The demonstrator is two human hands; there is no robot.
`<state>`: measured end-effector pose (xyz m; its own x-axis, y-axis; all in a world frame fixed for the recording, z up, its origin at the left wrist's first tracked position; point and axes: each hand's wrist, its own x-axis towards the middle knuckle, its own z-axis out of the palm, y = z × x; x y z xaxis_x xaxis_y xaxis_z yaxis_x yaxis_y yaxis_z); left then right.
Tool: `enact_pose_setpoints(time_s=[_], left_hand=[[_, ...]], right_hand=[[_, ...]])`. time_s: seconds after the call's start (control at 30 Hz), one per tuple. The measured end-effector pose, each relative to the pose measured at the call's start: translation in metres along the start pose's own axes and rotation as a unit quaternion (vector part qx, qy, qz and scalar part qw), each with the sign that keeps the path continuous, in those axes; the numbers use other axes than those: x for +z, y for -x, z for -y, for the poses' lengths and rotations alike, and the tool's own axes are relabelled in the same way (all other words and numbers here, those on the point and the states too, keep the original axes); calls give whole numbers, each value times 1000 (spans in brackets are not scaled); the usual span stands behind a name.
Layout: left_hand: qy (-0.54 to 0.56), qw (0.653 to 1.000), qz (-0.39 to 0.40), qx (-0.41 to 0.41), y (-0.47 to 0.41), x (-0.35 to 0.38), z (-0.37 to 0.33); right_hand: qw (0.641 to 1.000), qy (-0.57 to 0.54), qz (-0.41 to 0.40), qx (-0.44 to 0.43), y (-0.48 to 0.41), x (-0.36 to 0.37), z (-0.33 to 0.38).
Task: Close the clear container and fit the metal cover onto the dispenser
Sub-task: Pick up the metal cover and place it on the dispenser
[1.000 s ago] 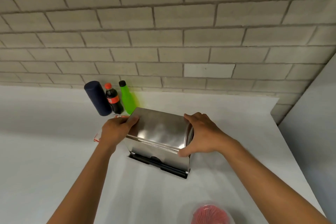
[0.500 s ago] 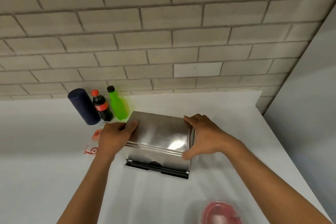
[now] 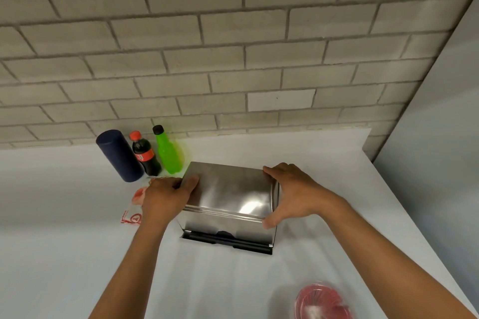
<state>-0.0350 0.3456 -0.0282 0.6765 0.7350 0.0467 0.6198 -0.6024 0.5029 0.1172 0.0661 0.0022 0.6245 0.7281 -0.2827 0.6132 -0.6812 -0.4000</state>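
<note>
Two bare forearms, no sleeves, left hand [image 3: 166, 198] & right hand [image 3: 295, 193] bare, no rings/watch visible

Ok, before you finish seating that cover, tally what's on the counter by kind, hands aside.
Bottles: 2, cola bottle and green bottle
Dark blue cylinders: 1
Dispensers with metal cover: 1
Clear containers with red contents: 1
Red-and-white wrappers: 1
Total: 6
</note>
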Motion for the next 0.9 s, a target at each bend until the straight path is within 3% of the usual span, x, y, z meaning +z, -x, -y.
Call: enact_pose_setpoints(time_s=[0.9], left_hand=[[-29, 999, -14, 0, 8, -1, -2]], right_hand=[[1000, 6, 0, 9, -1, 3, 1]])
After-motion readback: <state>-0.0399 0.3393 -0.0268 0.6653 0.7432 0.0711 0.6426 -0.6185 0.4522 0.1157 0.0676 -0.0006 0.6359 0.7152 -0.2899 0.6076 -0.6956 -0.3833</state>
